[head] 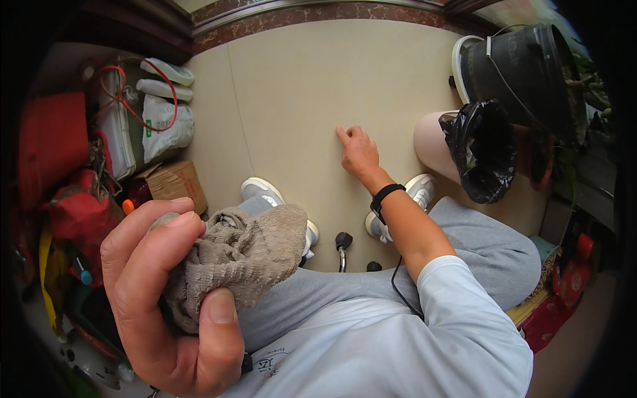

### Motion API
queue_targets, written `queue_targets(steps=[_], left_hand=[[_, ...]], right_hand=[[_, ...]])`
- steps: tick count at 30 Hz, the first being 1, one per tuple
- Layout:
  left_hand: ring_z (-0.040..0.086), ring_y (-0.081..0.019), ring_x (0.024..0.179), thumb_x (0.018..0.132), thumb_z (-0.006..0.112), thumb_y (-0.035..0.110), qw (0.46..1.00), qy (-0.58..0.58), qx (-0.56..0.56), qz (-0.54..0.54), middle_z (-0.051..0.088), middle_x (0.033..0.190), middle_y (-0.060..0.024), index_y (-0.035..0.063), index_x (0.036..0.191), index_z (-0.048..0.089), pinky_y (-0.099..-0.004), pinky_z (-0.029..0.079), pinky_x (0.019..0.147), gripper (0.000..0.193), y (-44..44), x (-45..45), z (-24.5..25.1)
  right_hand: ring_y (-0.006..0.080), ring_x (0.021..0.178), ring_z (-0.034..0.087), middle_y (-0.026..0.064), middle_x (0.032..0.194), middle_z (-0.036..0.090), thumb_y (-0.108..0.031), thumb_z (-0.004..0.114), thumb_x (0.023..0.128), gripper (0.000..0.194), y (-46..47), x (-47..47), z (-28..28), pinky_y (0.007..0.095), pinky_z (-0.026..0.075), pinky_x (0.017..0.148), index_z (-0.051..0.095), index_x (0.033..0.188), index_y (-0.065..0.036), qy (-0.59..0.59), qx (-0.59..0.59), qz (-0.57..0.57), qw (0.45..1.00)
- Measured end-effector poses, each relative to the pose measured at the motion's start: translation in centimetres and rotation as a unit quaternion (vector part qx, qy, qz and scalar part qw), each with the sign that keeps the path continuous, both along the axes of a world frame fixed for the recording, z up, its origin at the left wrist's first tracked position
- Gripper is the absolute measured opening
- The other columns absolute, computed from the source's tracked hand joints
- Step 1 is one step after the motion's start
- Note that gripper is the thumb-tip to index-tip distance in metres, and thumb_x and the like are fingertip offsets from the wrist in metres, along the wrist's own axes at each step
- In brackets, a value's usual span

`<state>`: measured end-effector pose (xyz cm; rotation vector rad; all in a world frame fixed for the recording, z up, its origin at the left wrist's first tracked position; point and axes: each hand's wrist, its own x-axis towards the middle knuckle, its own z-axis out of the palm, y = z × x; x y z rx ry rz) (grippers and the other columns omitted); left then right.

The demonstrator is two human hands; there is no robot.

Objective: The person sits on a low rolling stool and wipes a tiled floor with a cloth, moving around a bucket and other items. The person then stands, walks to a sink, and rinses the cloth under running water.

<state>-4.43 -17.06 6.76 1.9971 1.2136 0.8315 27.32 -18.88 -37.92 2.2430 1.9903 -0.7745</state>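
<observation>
Close to the camera at the lower left, my left hand [149,288] grips a crumpled grey-brown textured cloth [254,258] between thumb and fingers. Part of the cloth is hidden behind the fingers. My right hand [360,152] reaches out over the pale tiled floor [308,99], its index finger extended and the other fingers loosely bent. Nothing shows in it. Whether it touches the floor cannot be told. A black band [385,199] circles the right wrist.
To the right stand a pale bin [433,142] lined with a black plastic bag [485,154] and a black bucket [517,74] with a wire handle. On the left are a cardboard box [176,186], a white bag [166,124] and a red container [52,144]. White-grey shoes [261,191] rest below.
</observation>
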Motion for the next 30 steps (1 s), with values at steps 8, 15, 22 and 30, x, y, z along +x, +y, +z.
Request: queue_targets(steps=[8, 15, 22, 30], left_hand=[[0.063, -0.0372, 0.132, 0.102, 0.062, 0.013, 0.998, 0.029, 0.018, -0.048, 0.06, 0.148, -0.0387, -0.015, 0.152, 0.059, -0.0477, 0.058, 0.11, 0.057, 0.7, -0.5, 0.3], [0.062, -0.0367, 0.132, 0.101, 0.061, 0.013, 1.0, -0.014, -0.003, -0.022, 0.06, 0.148, -0.038, -0.015, 0.152, 0.059, -0.0471, 0.057, 0.111, 0.057, 0.2, 0.0, 0.2], [0.062, -0.0358, 0.133, 0.101, 0.06, 0.011, 0.999, -0.02, -0.015, -0.04, 0.058, 0.149, -0.037, -0.0154, 0.153, 0.057, -0.0478, 0.056, 0.112, 0.059, 0.3, -0.3, 0.4], [0.062, -0.0366, 0.133, 0.1, 0.061, 0.011, 0.998, -0.038, -0.01, -0.041, 0.059, 0.148, -0.0375, -0.016, 0.151, 0.058, -0.0479, 0.057, 0.111, 0.059, 0.1, -0.3, 0.2]], right_hand=[[0.0316, 0.131, 0.065, 0.0076, 0.149, 0.061, -0.003, 0.068, 0.097, 0.071, 4.3, 3.0, -1.0, 0.0482, 0.06, 0.101, 0.065, 0.164, -0.028, 0.03, 0.024, -0.107, 0.994], [0.0319, 0.137, 0.062, 0.0071, 0.149, 0.063, 0.001, 0.069, 0.093, 0.071, 0.2, -0.4, 0.7, 0.048, 0.059, 0.104, 0.07, 0.159, -0.025, -0.053, 0.034, 0.056, 0.996], [0.0301, 0.135, 0.068, 0.0082, 0.148, 0.068, 0.004, 0.066, 0.091, 0.058, -1.3, 1.0, -0.1, 0.0449, 0.063, 0.1, 0.079, 0.143, -0.018, 0.055, 0.116, -0.045, 0.991], [0.0291, 0.116, 0.074, 0.0102, 0.136, 0.07, 0.004, 0.062, 0.094, 0.053, 1.5, 3.5, -1.9, 0.0424, 0.063, 0.101, 0.081, 0.14, -0.015, 0.196, 0.059, -0.225, 0.953]])
